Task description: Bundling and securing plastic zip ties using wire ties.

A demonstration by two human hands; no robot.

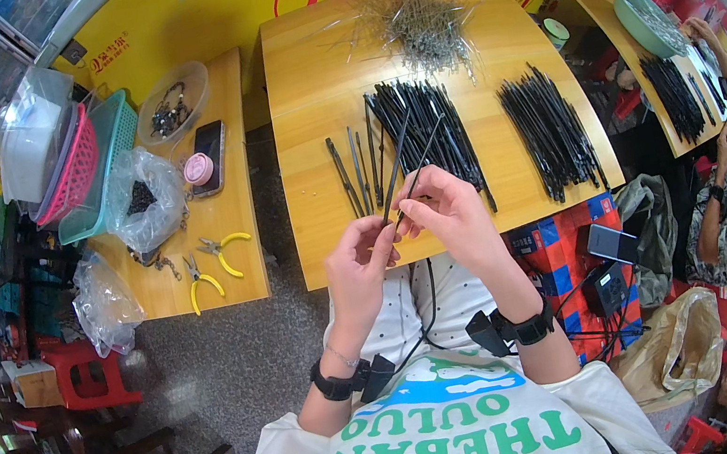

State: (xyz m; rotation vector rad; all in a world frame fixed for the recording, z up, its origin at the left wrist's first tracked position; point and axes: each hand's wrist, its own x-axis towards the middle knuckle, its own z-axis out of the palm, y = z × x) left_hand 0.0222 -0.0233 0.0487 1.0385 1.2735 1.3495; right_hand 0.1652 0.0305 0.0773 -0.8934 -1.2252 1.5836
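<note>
Both hands meet over the table's front edge. My left hand [358, 253] is closed, its thumb and fingers pinching a thin black rod [398, 160]. My right hand [455, 217] pinches a second thin black rod [429, 146], which slants up to the right; its lower end comes close to the left fingertips. Whether the two rods are joined there is too small to tell. Just beyond the hands lies a bundle of black rods [438, 125], with several loose rods [343, 176] to its left. Another pile of black rods [550, 133] lies to the right.
A tangled heap of thin silvery pins [429, 26] covers the table's [301, 75] far part. The left side table holds yellow-handled pliers [199, 286], a phone [210, 156], plastic bags and baskets [107, 158]. At right, another person's arm [722, 161] is beside a green basin [649, 18].
</note>
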